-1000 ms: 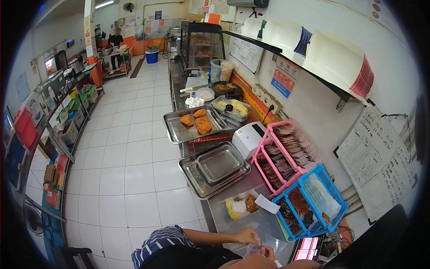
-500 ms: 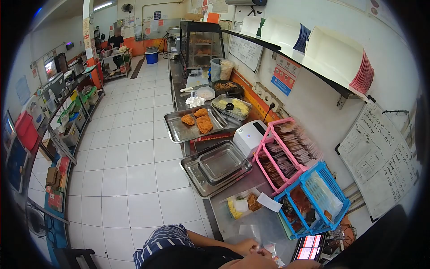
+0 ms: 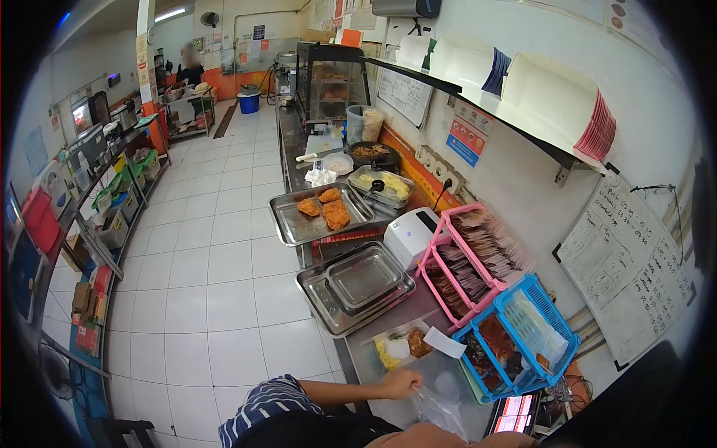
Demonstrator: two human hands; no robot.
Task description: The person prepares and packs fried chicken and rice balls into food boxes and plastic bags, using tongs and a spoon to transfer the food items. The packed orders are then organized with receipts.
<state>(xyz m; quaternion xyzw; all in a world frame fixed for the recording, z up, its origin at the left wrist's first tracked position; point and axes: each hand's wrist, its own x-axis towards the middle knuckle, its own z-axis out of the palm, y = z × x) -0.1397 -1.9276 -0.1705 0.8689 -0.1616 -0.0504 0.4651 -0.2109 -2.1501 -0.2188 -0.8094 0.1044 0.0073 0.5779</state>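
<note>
My left hand (image 3: 402, 383) is closed on the edge of a clear plastic bag (image 3: 441, 407) above the metal counter (image 3: 358, 358). The bag hangs open and crumpled toward my body. Just beyond that hand lies a clear food pack (image 3: 397, 349) with yellow food, a white portion and a brown fried piece. A white paper slip (image 3: 445, 343) rests at its right side. Of my right side only the forearm (image 3: 426, 436) shows at the bottom edge; the hand itself cannot be made out.
Steel trays (image 3: 366, 278) sit up the counter, one with fried chicken (image 3: 336, 215). A white printer (image 3: 412, 237), pink basket (image 3: 455, 272) and blue basket (image 3: 489, 373) stand along the wall. A lit tablet (image 3: 514, 414) is at bottom right. A person (image 3: 190, 73) stands far back.
My left hand has moved up and away from my body, and the plastic bag is now spread out below it. The far person has raised an arm.
</note>
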